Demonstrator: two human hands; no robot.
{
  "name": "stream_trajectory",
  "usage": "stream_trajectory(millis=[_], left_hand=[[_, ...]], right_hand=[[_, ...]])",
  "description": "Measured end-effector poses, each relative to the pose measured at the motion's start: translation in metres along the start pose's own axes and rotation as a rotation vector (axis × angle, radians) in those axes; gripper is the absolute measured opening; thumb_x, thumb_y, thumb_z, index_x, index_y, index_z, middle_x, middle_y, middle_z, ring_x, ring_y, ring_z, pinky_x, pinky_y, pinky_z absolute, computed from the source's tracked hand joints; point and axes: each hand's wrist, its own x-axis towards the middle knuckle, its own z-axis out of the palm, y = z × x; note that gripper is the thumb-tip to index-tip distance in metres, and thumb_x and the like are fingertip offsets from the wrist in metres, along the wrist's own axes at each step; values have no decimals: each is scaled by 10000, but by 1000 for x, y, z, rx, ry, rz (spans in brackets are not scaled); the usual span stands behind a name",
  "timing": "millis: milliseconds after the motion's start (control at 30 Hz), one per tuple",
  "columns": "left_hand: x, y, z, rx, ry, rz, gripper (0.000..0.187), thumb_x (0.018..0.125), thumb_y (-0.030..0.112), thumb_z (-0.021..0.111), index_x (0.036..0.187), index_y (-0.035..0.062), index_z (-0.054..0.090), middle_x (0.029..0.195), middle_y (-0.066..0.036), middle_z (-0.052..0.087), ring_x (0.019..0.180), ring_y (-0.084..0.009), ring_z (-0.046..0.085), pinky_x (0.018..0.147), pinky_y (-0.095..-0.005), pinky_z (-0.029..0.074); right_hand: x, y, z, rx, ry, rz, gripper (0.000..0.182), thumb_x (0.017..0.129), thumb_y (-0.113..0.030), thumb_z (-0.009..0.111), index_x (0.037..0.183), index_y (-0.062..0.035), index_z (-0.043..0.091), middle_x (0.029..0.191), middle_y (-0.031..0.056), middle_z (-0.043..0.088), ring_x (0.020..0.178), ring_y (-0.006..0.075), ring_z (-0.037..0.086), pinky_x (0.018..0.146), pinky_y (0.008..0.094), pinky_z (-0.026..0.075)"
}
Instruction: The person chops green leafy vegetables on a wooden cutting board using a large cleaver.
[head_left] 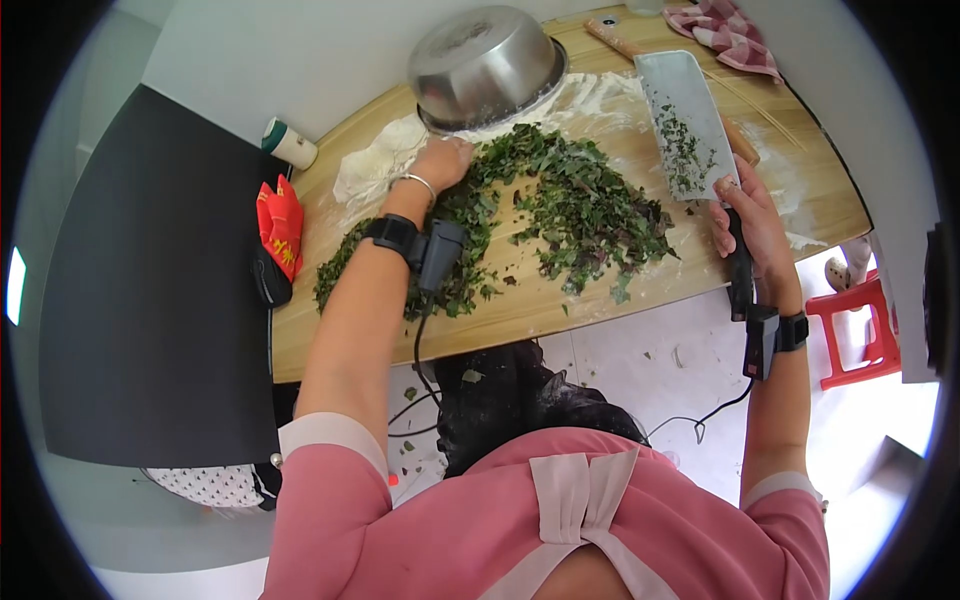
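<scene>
My right hand [762,232] is wrapped round the black handle of a cleaver [690,115]. The cleaver's broad blade is raised at the right side of the table, and bits of chopped greens cling to its face. My left hand [443,162] is curled at the upper left edge of the chopped leafy greens [600,215], close to a pale floury mass [375,160]. What its fingers hold, if anything, is hidden. The dark green leaves lie in an arched heap on the wooden tabletop [640,290].
An upturned metal bowl [480,65] sits at the back amid scattered flour. A rolling pin [612,38] and a checked cloth [725,35] lie at the back right. A red packet [280,228] and a white-and-green container [290,143] stand left. A red stool [860,330] is at right.
</scene>
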Motion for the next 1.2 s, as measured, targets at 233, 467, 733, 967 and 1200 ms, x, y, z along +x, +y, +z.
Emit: stream_trajectory(millis=[233, 467, 733, 967, 1200], left_hand=[[-26, 72, 3, -142, 225, 304, 328, 1000, 224, 422, 1072, -26, 621, 1046, -234, 625, 997, -401, 557, 907, -471, 470], [-9, 93, -19, -240, 448, 239, 390, 1015, 283, 470, 1229, -26, 574, 1201, -239, 570, 1130, -407, 510, 996, -441, 417], [-12, 99, 1, -209, 276, 273, 398, 1016, 275, 462, 1236, -42, 557, 1219, -223, 555, 1159, -384, 498, 1025, -431, 389], [-33, 75, -4, -316, 306, 246, 489, 1009, 342, 460, 1248, -80, 530, 1267, -303, 516, 1203, -437, 465, 1058, -461, 376], [-14, 76, 9, -191, 294, 323, 401, 1011, 307, 459, 1156, -44, 589, 1137, -267, 568, 1115, -437, 507, 985, -471, 414]], right_hand=[[1, 1, -4, 31, -6, -2, 390, 1002, -188, 500, 1365, -64, 430, 643, -2, 448, 411, 79, 418, 396, 228, 394], [-1, -1, 0, 16, 27, 18, 410, 996, -181, 491, 1382, -60, 424, 646, 4, 458, 414, 78, 412, 400, 226, 398], [2, 3, -5, 54, -5, 12, 420, 1010, -188, 509, 1407, -97, 406, 635, -11, 452, 389, 60, 407, 369, 213, 385], [-1, -1, 1, 13, 19, 44, 425, 1006, -190, 485, 1402, -58, 405, 646, 3, 458, 416, 72, 413, 404, 223, 395], [-1, -3, 0, 20, 13, 17, 406, 1003, -174, 478, 1387, -54, 415, 650, 1, 458, 417, 73, 419, 403, 226, 395]])
